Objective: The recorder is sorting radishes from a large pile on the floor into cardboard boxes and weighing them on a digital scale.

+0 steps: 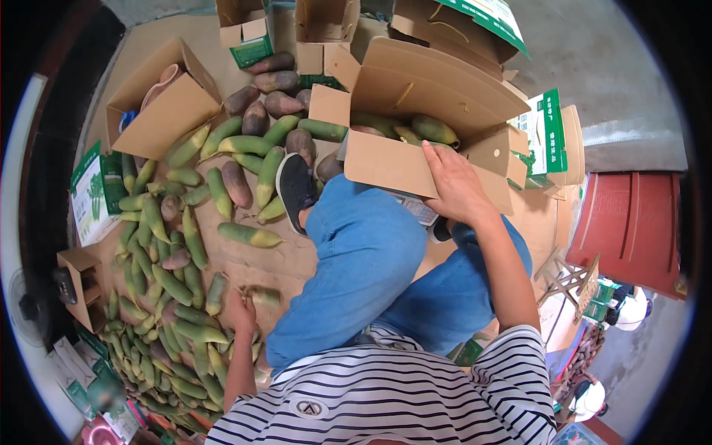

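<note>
Low on the left, my left hand (242,311) is closed at the end of a green radish (264,296), which looks slightly blurred. Many more long green radishes (195,237) lie around it in a heap. My right hand (454,184) rests on the near flap (389,165) of an open cardboard box (415,81), its fingertips over the flap's upper edge. Inside that box lie several green radishes (434,130), partly hidden by the flap. Beneath the box, the keypad of what looks like a scale (417,210) peeks out beside my knee.
Purplish radishes (278,81) lie beyond my shoe (294,185). An open carton (165,104) with a pinkish container stands at far left. More green-and-white boxes (549,137) surround the work area. A red door-like panel (627,226) and a wooden folding stool (575,285) are at right.
</note>
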Motion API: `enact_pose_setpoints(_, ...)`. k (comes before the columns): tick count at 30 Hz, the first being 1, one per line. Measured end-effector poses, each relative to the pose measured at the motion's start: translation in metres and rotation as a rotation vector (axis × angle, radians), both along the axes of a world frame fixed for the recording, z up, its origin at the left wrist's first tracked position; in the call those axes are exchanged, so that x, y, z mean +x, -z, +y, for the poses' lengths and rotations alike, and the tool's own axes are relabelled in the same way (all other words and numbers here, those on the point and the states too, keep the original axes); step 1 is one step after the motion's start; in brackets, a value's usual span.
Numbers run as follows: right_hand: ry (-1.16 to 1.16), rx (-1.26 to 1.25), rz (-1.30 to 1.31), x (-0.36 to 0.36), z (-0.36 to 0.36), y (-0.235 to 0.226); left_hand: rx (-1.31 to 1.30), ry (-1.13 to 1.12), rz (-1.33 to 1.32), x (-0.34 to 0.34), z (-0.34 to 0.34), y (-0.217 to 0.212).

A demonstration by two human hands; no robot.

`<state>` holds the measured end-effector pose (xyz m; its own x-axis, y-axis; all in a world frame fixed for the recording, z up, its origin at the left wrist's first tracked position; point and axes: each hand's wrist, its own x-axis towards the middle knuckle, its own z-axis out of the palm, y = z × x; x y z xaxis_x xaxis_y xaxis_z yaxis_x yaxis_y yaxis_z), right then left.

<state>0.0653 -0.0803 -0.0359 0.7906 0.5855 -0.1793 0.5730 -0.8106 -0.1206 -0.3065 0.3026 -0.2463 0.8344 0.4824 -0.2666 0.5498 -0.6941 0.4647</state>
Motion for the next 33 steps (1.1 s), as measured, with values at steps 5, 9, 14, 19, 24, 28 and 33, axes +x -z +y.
enact_pose_setpoints(5,-0.004,0.027,0.009,0.0,0.0,0.003,-0.277,-0.275,-0.579,0.092,0.019,-0.051)
enact_pose_setpoints(9,0.003,0.003,-0.014,-0.001,-0.003,0.004,-0.315,-0.277,-0.997,0.19,-0.015,-0.194)
enact_pose_setpoints(14,-0.022,-0.055,0.016,0.001,0.002,-0.001,-0.209,-0.089,-1.438,0.269,-0.072,-0.281)
enact_pose_setpoints(19,-0.035,-0.05,-0.036,-0.002,-0.005,0.005,0.191,0.353,-1.487,0.351,-0.129,-0.298)
enact_pose_setpoints(24,0.001,-0.055,0.057,0.001,0.005,-0.001,0.283,0.769,-0.939,0.396,-0.193,-0.252)
enact_pose_setpoints(28,-0.002,-0.094,0.005,0.001,-0.004,0.004,-0.119,0.668,-0.899,0.373,-0.176,-0.233)
enact_pose_setpoints(33,-0.009,-0.036,0.033,0.0,-0.003,0.0,0.011,0.394,-0.649,0.294,-0.082,-0.173)
